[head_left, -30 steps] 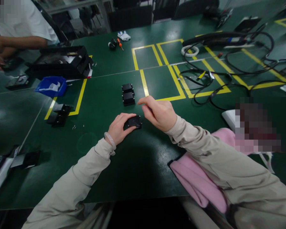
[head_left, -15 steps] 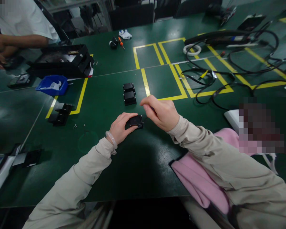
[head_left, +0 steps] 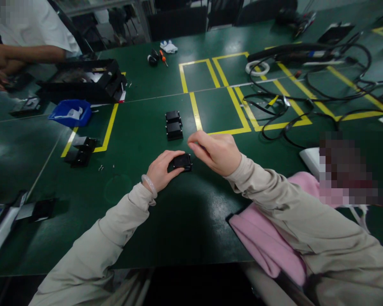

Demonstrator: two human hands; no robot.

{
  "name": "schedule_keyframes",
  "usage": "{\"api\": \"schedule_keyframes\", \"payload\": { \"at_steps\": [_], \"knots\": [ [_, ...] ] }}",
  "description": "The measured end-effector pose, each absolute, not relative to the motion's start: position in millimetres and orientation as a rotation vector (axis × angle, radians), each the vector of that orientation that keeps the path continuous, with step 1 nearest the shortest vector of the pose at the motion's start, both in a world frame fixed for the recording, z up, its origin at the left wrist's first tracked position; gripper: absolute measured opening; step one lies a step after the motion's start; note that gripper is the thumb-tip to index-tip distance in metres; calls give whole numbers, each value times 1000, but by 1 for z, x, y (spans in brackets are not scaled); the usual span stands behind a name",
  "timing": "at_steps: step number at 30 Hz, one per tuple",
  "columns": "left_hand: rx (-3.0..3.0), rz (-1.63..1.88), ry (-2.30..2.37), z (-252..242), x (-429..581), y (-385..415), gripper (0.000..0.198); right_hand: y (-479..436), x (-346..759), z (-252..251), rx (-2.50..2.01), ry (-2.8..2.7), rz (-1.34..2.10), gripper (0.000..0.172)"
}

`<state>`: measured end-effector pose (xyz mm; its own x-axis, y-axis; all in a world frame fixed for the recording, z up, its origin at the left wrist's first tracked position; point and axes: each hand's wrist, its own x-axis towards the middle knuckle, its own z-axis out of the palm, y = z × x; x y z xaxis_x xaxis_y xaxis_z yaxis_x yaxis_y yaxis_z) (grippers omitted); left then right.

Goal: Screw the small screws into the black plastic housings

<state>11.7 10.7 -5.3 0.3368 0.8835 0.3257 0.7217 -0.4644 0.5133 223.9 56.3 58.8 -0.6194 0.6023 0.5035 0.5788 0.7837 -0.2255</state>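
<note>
A small black box [head_left: 182,162] with bright metal screws at its sides lies on the green table. My left hand [head_left: 160,170] is closed around its left end, thumb at the near side and fingers at the far side. Just right of the box, my right hand [head_left: 214,152] hovers in a closed pinch. Whatever it may hold is hidden or too thin to make out. Beyond my hands, two similar black boxes [head_left: 174,128] stand one behind the other.
Black parts [head_left: 79,155], loose screws [head_left: 101,168] and a blue bin [head_left: 70,113] are to the left, before a black tray [head_left: 79,80]. A co-worker's arm [head_left: 25,54] reaches in there. Coiled black cables [head_left: 274,111] lie right; pink cloth [head_left: 261,238] lies under my right forearm.
My right hand has turned very slightly beside the box, staying closed. My left hand and the box hold their place.
</note>
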Motion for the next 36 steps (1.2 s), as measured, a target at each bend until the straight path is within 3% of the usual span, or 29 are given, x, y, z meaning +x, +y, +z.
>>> {"api": "schedule_keyframes", "payload": {
  "at_steps": [13,36],
  "knots": [
    [2338,855,1417,-5,12,10,36,54,223,59,-832,-2419,-94,42],
    [2354,871,1409,-6,12,10,36,53,223,62,-832,-2494,-43,44]
  ]
}}
